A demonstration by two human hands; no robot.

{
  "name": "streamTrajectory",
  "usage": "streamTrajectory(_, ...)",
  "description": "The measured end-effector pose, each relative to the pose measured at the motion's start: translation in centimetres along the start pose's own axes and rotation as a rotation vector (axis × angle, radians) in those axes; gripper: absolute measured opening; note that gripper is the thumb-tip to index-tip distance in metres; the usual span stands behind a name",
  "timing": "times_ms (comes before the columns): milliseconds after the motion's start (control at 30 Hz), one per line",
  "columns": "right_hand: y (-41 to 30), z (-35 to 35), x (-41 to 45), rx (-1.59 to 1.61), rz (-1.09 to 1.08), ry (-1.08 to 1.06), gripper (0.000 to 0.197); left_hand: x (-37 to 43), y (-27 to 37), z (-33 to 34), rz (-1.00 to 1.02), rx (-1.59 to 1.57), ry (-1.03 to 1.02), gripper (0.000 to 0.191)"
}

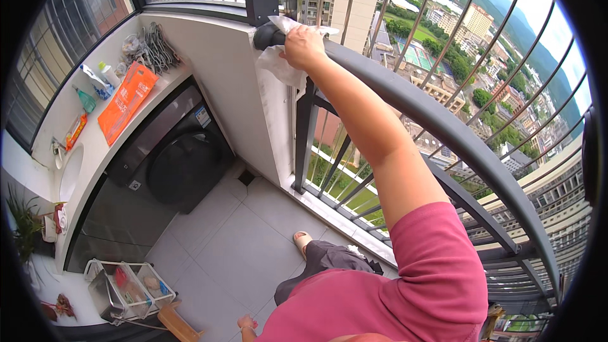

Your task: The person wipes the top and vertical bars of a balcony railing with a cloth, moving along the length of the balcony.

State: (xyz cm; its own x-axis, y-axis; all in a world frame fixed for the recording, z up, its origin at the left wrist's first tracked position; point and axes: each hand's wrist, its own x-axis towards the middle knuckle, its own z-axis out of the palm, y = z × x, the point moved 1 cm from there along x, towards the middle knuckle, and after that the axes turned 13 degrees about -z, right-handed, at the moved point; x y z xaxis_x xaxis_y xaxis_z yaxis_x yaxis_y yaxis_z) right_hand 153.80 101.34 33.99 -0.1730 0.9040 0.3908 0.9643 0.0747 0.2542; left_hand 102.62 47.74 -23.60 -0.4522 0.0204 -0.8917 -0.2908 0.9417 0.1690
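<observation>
My right arm reaches up to the far end of the dark grey metal balcony railing (427,88), where it meets the white wall. My right hand (304,47) grips a thin white cloth or wipe (287,73) against the top rail. Part of the cloth hangs down beside the rail, and another part sticks out above my knuckles. Low in the picture, my left hand (247,322) hangs beside my body above the tiled floor. It is small and partly cut off, so its finger pose is unclear.
Vertical bars (475,38) stand outside the rail, high above buildings. A black front-loading washing machine (185,166) sits under a white counter (107,147) holding an orange bag (127,102), bottles and a heap of hangers (159,50). A basket cart (130,289) and wooden stool (178,323) stand lower left.
</observation>
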Motion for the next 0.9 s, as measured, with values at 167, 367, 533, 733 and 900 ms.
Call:
streamTrajectory(167, 1.6, 1.2, 1.3, 0.032, -0.006, -0.078, 0.044, -15.6, 21.2, 11.0, 0.635, 0.085, -0.267, 0.019)
streamTrajectory(367, 6.3, -1.8, -9.8, 0.098, 0.009, 0.093, 0.034, -35.3, 29.2, 17.6, 1.213, 0.348, -0.551, 0.019)
streamTrajectory(533, 9.5, -6.4, -22.7, -0.055, 0.042, 0.146, 0.028, -38.6, 27.1, 21.7, 1.326, 0.589, -0.713, 0.017)
streamTrajectory(733, 15.0, -13.2, -39.9, -0.289, 0.360, 0.056, 0.017, -39.0, 19.5, 22.3, 1.376, 0.815, -0.788, 0.020)
streamTrajectory(900, 18.1, -16.8, -50.5, -0.332, 0.495, 0.025, 0.047, -35.3, 17.3, 18.8, 1.310, 0.929, -0.736, 0.019)
